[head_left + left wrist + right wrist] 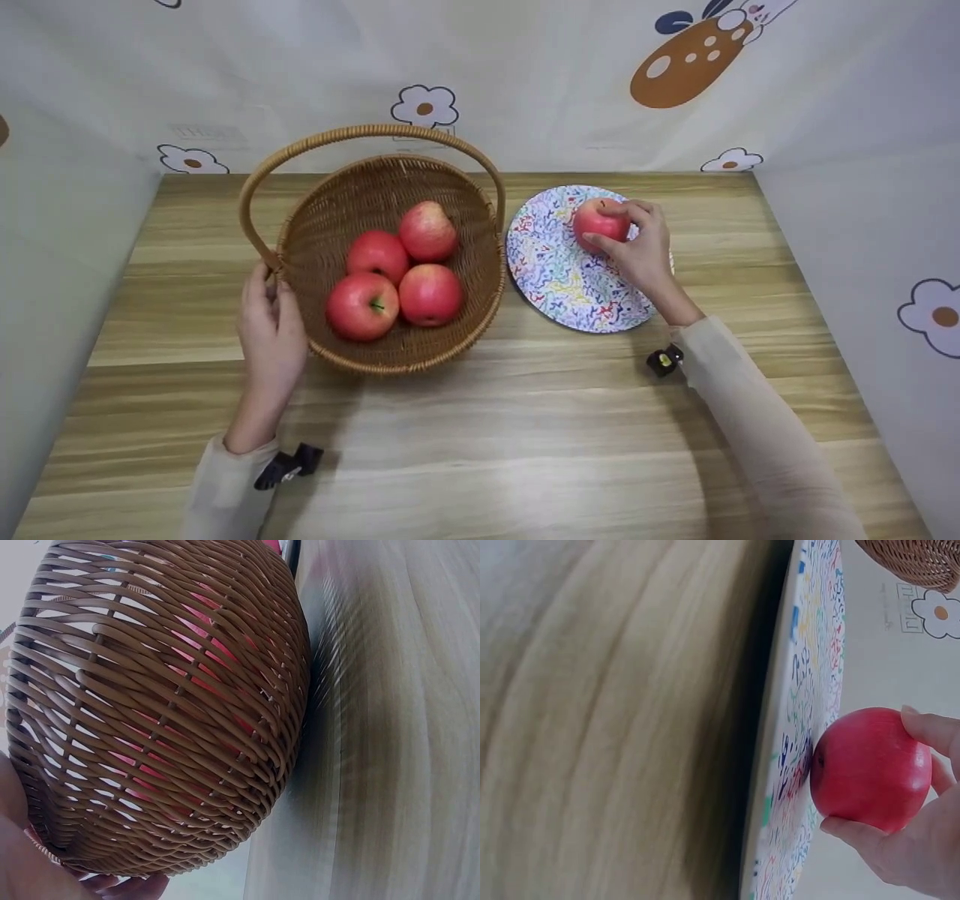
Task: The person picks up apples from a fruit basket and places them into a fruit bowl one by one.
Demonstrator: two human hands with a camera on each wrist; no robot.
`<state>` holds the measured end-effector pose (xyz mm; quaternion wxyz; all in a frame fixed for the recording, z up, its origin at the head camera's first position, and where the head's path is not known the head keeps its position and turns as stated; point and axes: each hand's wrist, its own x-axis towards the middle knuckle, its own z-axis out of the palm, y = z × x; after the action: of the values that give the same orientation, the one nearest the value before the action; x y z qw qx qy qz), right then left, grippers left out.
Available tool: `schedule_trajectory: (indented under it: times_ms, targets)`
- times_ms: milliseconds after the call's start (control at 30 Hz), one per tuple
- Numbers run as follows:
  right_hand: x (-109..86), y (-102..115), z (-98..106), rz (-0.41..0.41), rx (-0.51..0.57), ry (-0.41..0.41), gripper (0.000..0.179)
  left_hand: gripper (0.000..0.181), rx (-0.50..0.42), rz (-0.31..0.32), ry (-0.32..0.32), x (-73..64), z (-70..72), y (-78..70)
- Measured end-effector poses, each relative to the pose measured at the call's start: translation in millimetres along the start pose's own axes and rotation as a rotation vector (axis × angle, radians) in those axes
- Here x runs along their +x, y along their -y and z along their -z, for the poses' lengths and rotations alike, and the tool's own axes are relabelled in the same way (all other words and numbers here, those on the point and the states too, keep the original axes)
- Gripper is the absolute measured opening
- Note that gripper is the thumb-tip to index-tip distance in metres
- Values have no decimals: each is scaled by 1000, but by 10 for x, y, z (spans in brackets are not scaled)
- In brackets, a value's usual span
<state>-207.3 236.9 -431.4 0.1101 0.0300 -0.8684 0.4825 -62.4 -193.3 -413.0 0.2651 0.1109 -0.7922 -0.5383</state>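
A brown wicker basket (480, 330) with a tall arched handle stands left of centre, several red apples (430, 295) lying in it. My left hand (271, 330) grips the basket's left rim at the foot of the handle; in the left wrist view, fingers (142, 886) show at the rim beside the woven wall (172, 705). To the right, my right hand (641, 251) holds another red apple (598, 223) between thumb and fingers at a round plate with colourful squiggles (559, 262). Seen from the right wrist, this apple (870, 769) appears to touch the plate's face.
The wood-grain table (487, 450) runs under everything. Pale walls with printed flowers (424, 105) close off the back and both sides. The plate stands close beside the basket's right side. A small black clip-like device (664, 361) sits at the right cuff, a similar one (289, 466) at the left.
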Motion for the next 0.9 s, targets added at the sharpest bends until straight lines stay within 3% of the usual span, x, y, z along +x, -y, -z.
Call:
schedule_trajectory:
  times_ms: [467, 900]
  targets:
    - [58, 5, 23, -86, -21, 69, 50, 44, -11, 32, 17, 17, 6, 5]
    - [49, -24, 24, -92, -21, 90, 53, 45, -3, 53, 34, 10, 9, -23]
